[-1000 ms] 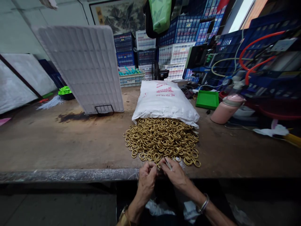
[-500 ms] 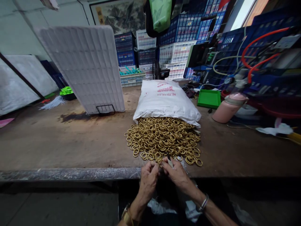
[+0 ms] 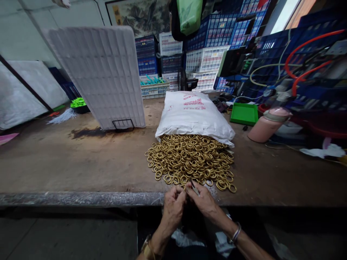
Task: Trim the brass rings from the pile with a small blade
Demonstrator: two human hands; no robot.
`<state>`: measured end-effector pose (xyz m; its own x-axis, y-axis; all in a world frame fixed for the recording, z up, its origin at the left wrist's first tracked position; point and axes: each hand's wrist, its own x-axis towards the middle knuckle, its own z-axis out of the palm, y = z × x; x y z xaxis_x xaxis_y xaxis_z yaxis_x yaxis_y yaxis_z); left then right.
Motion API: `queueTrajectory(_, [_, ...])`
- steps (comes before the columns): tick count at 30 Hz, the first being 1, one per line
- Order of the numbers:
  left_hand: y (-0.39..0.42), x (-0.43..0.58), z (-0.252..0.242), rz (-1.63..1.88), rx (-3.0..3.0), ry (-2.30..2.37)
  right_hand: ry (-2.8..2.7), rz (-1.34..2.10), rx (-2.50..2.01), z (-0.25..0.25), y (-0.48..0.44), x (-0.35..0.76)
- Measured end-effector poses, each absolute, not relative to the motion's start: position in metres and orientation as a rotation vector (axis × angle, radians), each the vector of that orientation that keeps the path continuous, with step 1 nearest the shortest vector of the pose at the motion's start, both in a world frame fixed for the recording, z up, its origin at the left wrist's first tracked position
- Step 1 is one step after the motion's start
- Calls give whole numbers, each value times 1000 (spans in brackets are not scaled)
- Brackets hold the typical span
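Observation:
At the front edge of the table my left hand [image 3: 174, 204] is closed in a pinch, thumb against fingers. A gold-coloured ring seems to be at its fingertips, mostly hidden. Close beside it, my right hand [image 3: 202, 200] is curled around a small knife [image 3: 195, 189], whose dark and silvery parts show above the fingers. The fingertips of both hands nearly meet. Just beyond them spreads a heap of gold-coloured rings [image 3: 187, 159], spilling from under the mouth of a white woven sack [image 3: 195, 113] with red print.
A pale ribbed panel [image 3: 100, 76] stands upright on the wooden table [image 3: 67, 162] at left. To the right are a green tray [image 3: 244, 113] and a pink bottle [image 3: 268, 124]. Stacked crates [image 3: 207, 59] fill the back, with orange hoses [image 3: 295, 61] at far right.
The view has shifted slightly, so the table things appear a little further right. Both hands stay together at the table edge; the knife has tilted a little in my right hand.

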<state>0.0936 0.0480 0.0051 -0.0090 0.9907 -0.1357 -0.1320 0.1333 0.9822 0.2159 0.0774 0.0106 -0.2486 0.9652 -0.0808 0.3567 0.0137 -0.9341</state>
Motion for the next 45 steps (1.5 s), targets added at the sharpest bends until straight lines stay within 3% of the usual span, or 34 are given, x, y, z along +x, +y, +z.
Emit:
queueTrajectory(10, [44,93,1,1180,1346,1319,-1745,1211,-1366,9,80,216])
queueTrajectory(24, [42,95,12,1058,749,978,-1460,1449,-1345,1,80,219])
queueTrajectory(45, [38,95,15,1102,869,1033,-2312,704,-1489,14,66,225])
